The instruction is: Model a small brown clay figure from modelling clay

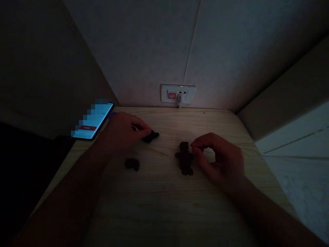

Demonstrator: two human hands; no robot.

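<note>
A small dark figure (185, 161), shaped like a person with head, arms and legs, lies flat on the wooden tabletop (164, 206). At its right side is my right hand (221, 159), thumb and forefinger pinched together beside its head and arm; anything between them is too dark to make out. To the left, my left hand (125, 132) pinches the edge of a black irregular lump (150, 136) that looks soft, like modelling clay. Nearer to me, a separate dark bent piece (132, 164) lies on the wood, touched by neither hand.
A phone (94, 120) with a lit screen lies at the table's left edge, beside a small blue thing (112, 115) partly behind my left hand. A wall socket (178, 94) with a plug in it sits just above the back edge. Light is dim.
</note>
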